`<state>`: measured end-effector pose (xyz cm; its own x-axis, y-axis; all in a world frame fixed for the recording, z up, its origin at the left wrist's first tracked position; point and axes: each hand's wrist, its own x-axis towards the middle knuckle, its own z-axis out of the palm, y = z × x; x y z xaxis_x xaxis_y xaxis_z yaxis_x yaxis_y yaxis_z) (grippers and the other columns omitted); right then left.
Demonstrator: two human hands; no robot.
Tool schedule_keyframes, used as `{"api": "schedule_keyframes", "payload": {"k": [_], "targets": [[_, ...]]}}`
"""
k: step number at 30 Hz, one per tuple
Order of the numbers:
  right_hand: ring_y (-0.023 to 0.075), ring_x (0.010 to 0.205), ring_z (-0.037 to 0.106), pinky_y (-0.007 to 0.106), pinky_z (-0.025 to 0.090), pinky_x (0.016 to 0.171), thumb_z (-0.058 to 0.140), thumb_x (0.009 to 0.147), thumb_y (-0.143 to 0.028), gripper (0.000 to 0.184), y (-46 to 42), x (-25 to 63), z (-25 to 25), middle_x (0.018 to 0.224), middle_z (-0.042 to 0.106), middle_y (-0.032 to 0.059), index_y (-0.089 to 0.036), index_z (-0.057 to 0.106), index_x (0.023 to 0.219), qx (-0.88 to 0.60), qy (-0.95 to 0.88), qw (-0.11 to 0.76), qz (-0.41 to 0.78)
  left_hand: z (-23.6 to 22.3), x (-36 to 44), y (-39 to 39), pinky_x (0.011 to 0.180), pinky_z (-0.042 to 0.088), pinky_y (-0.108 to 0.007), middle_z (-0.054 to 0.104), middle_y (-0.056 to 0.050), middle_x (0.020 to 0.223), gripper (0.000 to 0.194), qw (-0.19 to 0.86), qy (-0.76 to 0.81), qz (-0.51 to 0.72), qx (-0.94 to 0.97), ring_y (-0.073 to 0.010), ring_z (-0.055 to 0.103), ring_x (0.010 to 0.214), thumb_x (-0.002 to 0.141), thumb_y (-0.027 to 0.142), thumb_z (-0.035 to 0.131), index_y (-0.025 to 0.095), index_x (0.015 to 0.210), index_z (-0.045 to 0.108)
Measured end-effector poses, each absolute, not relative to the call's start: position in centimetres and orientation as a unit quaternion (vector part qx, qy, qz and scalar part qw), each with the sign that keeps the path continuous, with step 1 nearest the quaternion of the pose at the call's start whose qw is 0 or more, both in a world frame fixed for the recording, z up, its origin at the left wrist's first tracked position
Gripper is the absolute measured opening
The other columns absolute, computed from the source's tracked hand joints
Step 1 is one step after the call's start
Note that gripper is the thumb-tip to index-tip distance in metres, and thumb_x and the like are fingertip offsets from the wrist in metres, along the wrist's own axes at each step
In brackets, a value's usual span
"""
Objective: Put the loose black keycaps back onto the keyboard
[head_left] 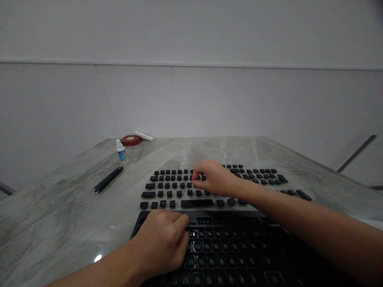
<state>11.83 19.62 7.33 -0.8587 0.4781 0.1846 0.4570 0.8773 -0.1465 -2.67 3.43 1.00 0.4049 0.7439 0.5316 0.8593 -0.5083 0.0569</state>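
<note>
A black keyboard (236, 215) with its keycaps off and bare switches showing fills the lower middle. My left hand (167, 239) rests on its upper left part, fingers curled closed; whatever they hold is hidden. Beyond the keyboard, loose black keycaps (169, 194) lie in rows on the table. My right hand (211, 177) reaches over these rows, thumb and forefinger pinched together at the keycaps. Whether a keycap sits between the fingertips I cannot make out. A long spacebar keycap (196, 203) lies in the nearest row.
On the grey marbled table (72, 187), a black stick-like object (108, 179) lies at the left. Behind it stand a small white-capped bottle (122, 152), a reddish-brown case (131, 140) and a flat white strip (144, 136). A white wall (203, 99) borders the far edge.
</note>
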Motion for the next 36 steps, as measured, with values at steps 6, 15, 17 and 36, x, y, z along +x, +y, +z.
{"api": "schedule_keyframes", "payload": {"k": [6,15,17,36], "targets": [[0.0158,0.085,0.056,0.029,0.044,0.08,0.071,0.079,-0.009,0.009,14.9,17.3,4.0,0.081,0.065,0.0011,-0.016,0.066,0.08,-0.094,-0.955,0.208,0.191,1.2,-2.6,3.3,0.043,0.044,-0.032,0.059,-0.002,0.058,0.019,0.123,-0.488,-0.263,-0.823,-0.0209,0.058,0.046,0.081,0.011,0.038,0.018,0.08,0.056],[0.0155,0.082,0.056,0.03,0.043,0.078,0.076,0.08,-0.013,0.01,15.2,17.2,2.2,0.08,0.065,0.0016,-0.014,0.066,0.078,-0.084,-0.928,0.266,0.245,1.4,-2.6,3.3,0.045,0.045,-0.032,0.065,-0.001,0.065,0.028,0.102,-0.466,-0.254,-0.842,-0.0205,0.062,0.049,0.083,0.009,0.04,0.016,0.102,0.058],[0.0159,0.081,0.056,0.031,0.043,0.079,0.076,0.08,-0.013,0.01,15.2,17.3,2.2,0.079,0.066,0.0018,-0.014,0.066,0.077,-0.074,-0.931,0.27,0.235,1.5,-2.7,3.3,0.045,0.044,-0.031,0.065,-0.001,0.067,0.027,0.107,-0.452,-0.259,-0.847,-0.0199,0.061,0.05,0.084,0.008,0.041,0.016,0.102,0.058],[0.0169,0.08,0.056,0.032,0.043,0.077,0.071,0.081,-0.011,0.009,15.0,17.2,2.1,0.079,0.066,0.0036,-0.013,0.065,0.076,-0.058,-0.93,0.287,0.22,1.8,-2.5,3.2,0.045,0.035,-0.029,0.055,0.004,0.062,0.015,0.049,-0.492,-0.262,-0.829,-0.0148,0.05,0.046,0.088,0.013,0.047,0.017,0.1,0.056]]}}
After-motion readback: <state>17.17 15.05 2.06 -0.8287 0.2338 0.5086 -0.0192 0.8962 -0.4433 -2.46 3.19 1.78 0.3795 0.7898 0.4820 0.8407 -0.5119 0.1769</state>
